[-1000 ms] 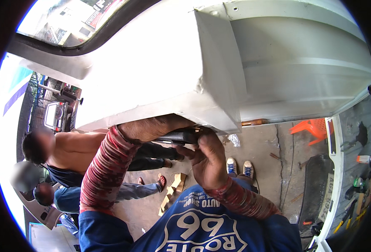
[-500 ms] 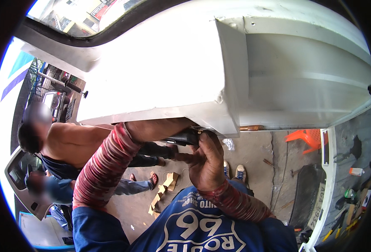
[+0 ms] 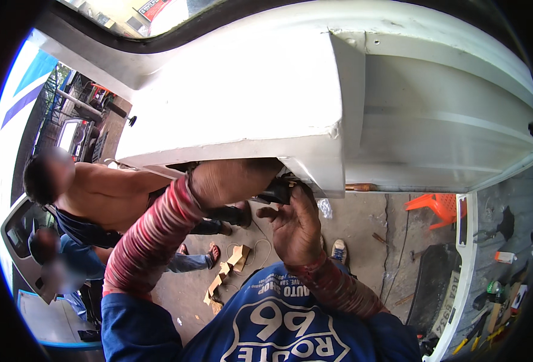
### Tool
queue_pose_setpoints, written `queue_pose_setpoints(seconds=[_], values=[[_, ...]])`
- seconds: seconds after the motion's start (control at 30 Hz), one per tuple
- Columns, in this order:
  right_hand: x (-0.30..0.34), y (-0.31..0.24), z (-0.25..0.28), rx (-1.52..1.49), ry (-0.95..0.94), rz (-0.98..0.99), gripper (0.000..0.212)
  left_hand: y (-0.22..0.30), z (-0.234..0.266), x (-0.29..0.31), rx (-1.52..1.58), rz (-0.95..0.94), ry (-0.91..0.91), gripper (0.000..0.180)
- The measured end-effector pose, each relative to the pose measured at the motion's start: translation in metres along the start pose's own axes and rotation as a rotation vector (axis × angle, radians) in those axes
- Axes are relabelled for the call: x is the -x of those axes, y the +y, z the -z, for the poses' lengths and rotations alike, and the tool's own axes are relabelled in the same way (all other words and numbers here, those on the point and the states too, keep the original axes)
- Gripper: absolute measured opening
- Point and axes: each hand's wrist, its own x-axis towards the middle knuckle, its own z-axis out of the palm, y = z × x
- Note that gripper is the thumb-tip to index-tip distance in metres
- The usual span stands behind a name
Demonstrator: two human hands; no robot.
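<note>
My left hand (image 3: 235,179) reaches through an opening in the lower edge of a white vehicle body panel (image 3: 236,96); its fingers are hidden inside. Just below that edge is a dark, blocky part (image 3: 274,192), partly covered by my hands. The thumb and forefinger of my right hand (image 3: 296,232) are closed at the right end of this part, while another finger sticks out to the left. The exact kind of part does not show.
A wooden-handled tool (image 3: 363,187) lies along the panel's lower edge. An orange plastic chair (image 3: 438,210) stands on the right. Folded cardboard (image 3: 227,271) is on the floor. Two people stand at the left, the nearer one (image 3: 116,190) close to the panel. Tools lie at the lower right.
The panel sits slightly farther right in view. My right hand has shifted a little, its extended finger more curled. My left hand stays in the opening.
</note>
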Motion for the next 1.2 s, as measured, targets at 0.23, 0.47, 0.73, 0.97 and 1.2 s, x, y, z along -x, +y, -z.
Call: queue_pose_setpoints(seconds=[0.23,0.47,0.73,0.97,1.2], values=[[-0.010,0.002,0.005,-0.127,-0.127,-0.033,0.035,0.026,0.007,0.025,0.396,-0.191,0.434,0.041],[-0.036,-0.001,0.024,-0.430,-0.275,-0.189,0.044,0.035,-0.011,0.022,0.382,0.023,0.513,0.048],[-0.056,0.018,0.041,-0.472,-0.311,-0.185,0.047,0.043,-0.009,0.023,0.334,0.031,0.516,0.038],[-0.048,0.012,0.037,-0.508,-0.471,-0.101,0.047,0.049,-0.015,0.023,0.302,0.081,0.553,0.037],[-0.053,0.018,0.042,-0.497,-0.406,-0.132,0.048,0.051,-0.018,0.018,0.285,0.070,0.629,0.038]])
